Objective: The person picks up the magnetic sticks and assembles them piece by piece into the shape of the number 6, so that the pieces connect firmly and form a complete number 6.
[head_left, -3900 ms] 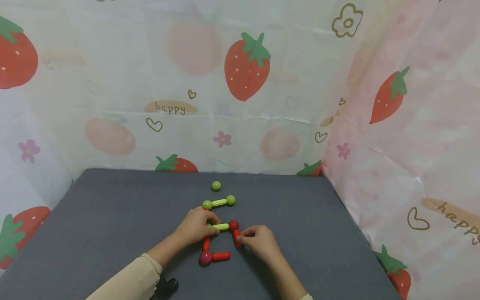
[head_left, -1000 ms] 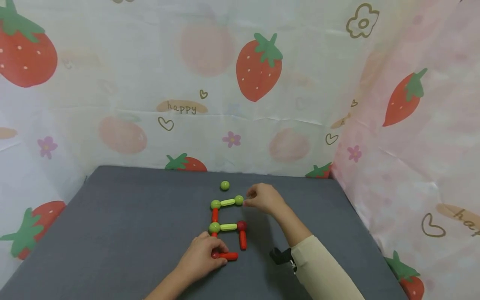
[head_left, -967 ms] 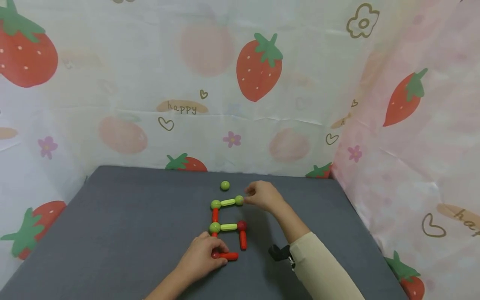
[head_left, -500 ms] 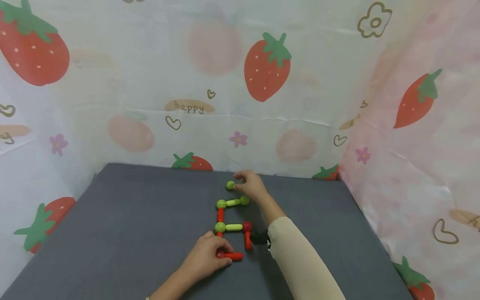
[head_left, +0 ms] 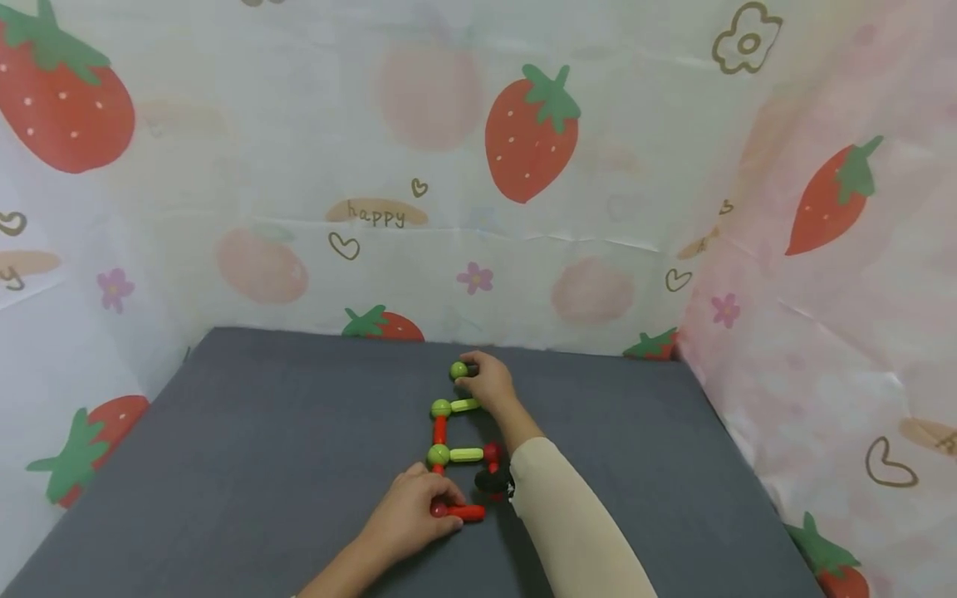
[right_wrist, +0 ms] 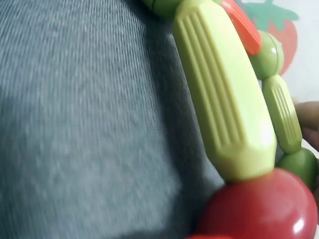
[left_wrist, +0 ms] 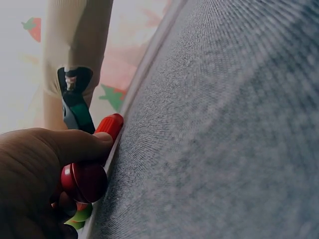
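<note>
In the head view, my left hand (head_left: 404, 517) rests at the near end of a magnetic stick-and-ball figure, pinching a red magnetic stick (head_left: 469, 513) beside its dark red ball (head_left: 438, 507). The left wrist view has the thumb on that red stick (left_wrist: 112, 123). Farther back, my right hand (head_left: 492, 386) has thumb and fingertips around a loose green ball (head_left: 458, 370) behind the figure. Green balls (head_left: 439, 454), a red stick (head_left: 439, 429) and a yellow-green stick (head_left: 467, 454) make up the figure. My right hand hides its far-right green ball in the head view.
The dark grey tabletop (head_left: 299, 432) ends at a strawberry-print cloth (head_left: 262, 166) behind and at the sides. A black wrist device (head_left: 490, 481) under the right sleeve hangs over the figure's right side, partly covering a red stick and the dark red ball (head_left: 492, 452).
My right hand has moved from the figure's right side to the loose green ball at the back and closed around it. My left hand moved earlier to the near red stick and stays there.
</note>
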### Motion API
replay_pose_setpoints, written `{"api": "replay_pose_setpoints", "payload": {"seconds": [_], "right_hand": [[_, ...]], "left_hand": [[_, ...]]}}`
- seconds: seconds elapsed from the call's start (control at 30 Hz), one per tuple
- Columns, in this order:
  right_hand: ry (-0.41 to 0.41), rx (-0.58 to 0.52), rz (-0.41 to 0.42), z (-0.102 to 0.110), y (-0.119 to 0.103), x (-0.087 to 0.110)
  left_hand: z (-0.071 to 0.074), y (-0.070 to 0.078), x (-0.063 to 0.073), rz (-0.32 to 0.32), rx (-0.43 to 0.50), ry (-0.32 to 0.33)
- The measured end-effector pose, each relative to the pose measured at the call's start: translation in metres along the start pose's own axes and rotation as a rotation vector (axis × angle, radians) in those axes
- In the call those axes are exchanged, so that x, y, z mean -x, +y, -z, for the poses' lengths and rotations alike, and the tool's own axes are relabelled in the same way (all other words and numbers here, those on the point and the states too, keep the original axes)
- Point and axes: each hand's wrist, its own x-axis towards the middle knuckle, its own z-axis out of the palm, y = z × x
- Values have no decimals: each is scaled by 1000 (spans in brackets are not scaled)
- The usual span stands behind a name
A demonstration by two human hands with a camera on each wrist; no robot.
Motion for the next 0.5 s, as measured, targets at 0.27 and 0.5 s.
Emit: {"api": "replay_pose_setpoints", "payload": {"seconds": [0.27, 0.5], "right_hand": [[71, 96, -22, -7, -6, -5], [85, 74, -54, -6, -10, 0]], "left_hand": [[0, -1, 1, -7, -5, 24], [0, -1, 0, -2, -9, -3]]}}
